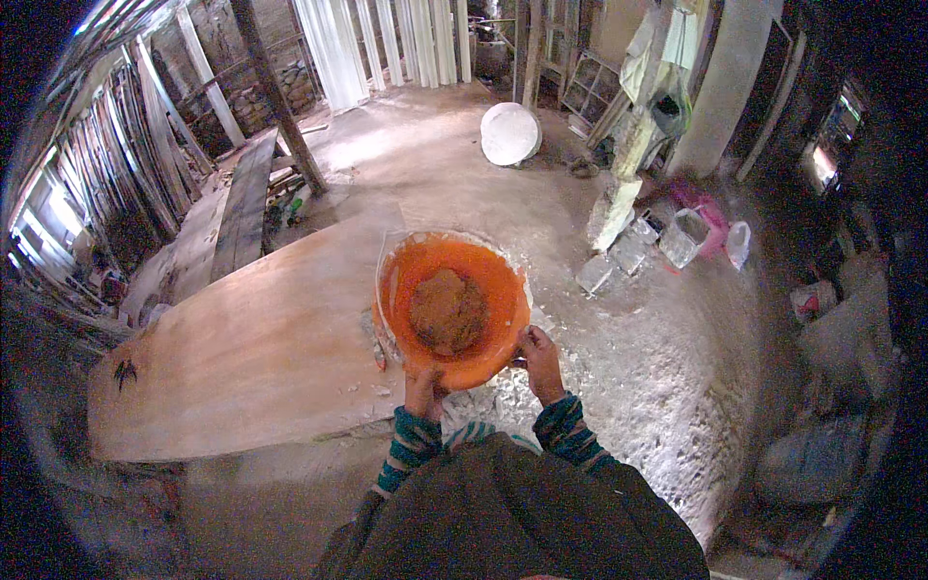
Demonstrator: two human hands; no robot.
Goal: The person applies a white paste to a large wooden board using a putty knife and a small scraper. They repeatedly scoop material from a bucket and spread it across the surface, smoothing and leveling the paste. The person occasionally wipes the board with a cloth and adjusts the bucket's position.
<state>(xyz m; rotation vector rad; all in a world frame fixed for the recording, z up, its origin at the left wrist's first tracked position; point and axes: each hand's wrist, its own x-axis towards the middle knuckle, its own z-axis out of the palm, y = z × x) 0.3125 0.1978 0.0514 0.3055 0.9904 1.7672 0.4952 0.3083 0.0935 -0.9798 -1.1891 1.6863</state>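
Note:
Between my two hands is an orange bucket (505, 290), its mouth turned up toward me. A clump of reddish-brown powdery material (447, 311) lies in its bottom. A thin pale handle hangs along its left side. My left hand (423, 394) is closed on the near rim, its fingertips partly hidden. My right hand (541, 365) pinches the rim at the near right, thumb and fingers together. Whitish crumbs lie around the bucket, and a small red-tipped tool (379, 360) shows partly beside its left wall.
A wide wooden board (242, 362) lies to the left. Rough whitish material (657, 387) spreads on the right. Farther off are a round white container (510, 133), clear plastic tubs (682, 238), a pink bag (710, 205), a wooden post (278, 97) and white corrugated sheets (331, 53).

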